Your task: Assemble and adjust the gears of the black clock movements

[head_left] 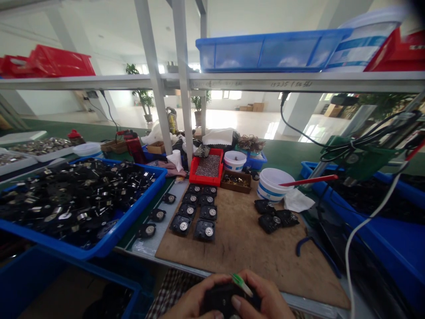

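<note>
Low in the view, my left hand [191, 301] and my right hand [262, 297] close around a black plastic part [221, 299], which hides most of it. A slim green-and-white tool [242, 284] sticks up between my hands, its lower end hidden. Ahead of my hands lies a brown fibreboard mat [252, 252]. Several similar black parts with round metal centres [199, 212] stand in rows on the mat's far left, and a few more [274, 217] lie at its right.
A blue tray [133, 215] heaped with black parts sits left. Beyond the mat are a red tray of granules [205, 166] and a white bucket [275, 184] holding a red stick. Blue-handled pliers [315, 248] lie right. Cables and a green fixture [360, 161] stand right, below a shelf.
</note>
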A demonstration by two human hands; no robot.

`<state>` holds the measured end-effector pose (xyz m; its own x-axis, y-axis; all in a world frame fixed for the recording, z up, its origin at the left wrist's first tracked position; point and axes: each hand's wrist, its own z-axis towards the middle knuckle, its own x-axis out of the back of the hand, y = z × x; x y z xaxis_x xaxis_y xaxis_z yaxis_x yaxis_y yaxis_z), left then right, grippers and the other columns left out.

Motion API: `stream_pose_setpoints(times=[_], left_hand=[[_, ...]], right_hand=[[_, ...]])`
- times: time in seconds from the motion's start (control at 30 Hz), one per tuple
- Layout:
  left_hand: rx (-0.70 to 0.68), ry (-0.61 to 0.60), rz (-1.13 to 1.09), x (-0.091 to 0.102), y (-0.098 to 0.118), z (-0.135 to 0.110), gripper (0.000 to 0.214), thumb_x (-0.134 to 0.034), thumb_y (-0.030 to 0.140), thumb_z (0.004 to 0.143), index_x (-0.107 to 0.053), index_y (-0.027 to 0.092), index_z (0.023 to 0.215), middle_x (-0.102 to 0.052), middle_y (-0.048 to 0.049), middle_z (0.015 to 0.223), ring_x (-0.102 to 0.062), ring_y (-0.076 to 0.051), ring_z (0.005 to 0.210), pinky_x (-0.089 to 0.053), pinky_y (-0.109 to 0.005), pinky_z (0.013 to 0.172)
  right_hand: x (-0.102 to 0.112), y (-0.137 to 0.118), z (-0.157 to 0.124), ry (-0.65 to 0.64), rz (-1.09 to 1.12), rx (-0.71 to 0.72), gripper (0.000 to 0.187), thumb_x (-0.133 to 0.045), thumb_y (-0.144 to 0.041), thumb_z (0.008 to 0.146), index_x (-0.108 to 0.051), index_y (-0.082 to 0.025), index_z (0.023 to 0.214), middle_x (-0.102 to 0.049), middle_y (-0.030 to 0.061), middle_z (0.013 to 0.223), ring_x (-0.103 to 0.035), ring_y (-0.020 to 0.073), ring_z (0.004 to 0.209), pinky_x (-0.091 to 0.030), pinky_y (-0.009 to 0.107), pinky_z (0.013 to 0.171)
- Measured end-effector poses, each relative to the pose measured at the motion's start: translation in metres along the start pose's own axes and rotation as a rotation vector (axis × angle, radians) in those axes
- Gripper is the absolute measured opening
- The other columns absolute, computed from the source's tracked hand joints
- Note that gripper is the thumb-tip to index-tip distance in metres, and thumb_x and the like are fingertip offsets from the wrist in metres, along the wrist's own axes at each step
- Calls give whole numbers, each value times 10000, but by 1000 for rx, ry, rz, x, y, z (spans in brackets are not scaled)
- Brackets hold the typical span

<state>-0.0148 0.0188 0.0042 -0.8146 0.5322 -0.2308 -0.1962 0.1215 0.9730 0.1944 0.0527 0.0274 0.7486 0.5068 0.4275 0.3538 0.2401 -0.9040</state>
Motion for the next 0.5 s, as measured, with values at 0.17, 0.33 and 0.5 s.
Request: stream_pose_setpoints(times=[0.17,0.33,0.5], left_hand=[[235,356,-144,-12,4,-2,558,-668,360,763,-484,250,1278,-634,-72,1096,-596,-104,585,-405,-201,484],[307,464,-127,-14,14,-1,530,-649,319,767,-481,223,1260,-631,-36,996,-525,-31,457,-302,-152,411],[302,481,-122,-13,11,-2,510,-643,298,777,-480,236,1257,-619,-21,991,-523,-24,462,-313,-146,414]], right_hand=[[0,2,-13,235,-184,145,322,-449,-357,963,-568,-231,1234,-658,66,1107,-627,192,1013,-506,257,854],[-7,0,-29,264,-429,314,390,-490,-271,953,-453,-208,1336,-651,75,1061,-653,180,934,-550,239,776],[-15,-2,-31,251,-531,325,345,-452,-314,978,-460,-199,1303,-648,83,1041,-658,199,910,-573,288,744]])
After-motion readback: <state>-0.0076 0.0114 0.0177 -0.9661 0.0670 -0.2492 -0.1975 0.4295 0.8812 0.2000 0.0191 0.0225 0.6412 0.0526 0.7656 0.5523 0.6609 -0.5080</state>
